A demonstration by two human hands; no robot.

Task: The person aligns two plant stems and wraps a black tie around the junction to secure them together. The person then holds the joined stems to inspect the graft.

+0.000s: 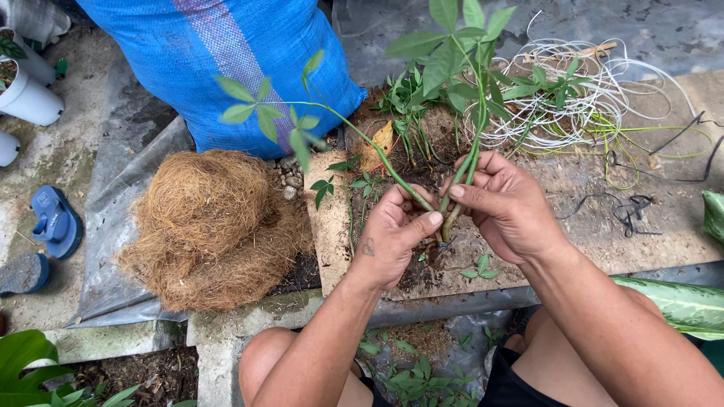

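Note:
My left hand and my right hand meet over a dirty wooden board. Together they grip a small bunch of thin green seedling stems near their base. One stem leans far left with small leaves; the others rise upright to a crown of larger leaves. My right thumb and fingers pinch the upright stems. My left thumb presses the base of the bunch, where a bit of dark root shows below the hands.
A mound of brown coconut fibre lies left on a grey plastic sheet. A blue woven sack stands behind. A tangle of white cord, more seedlings, white pots and a blue sandal lie around.

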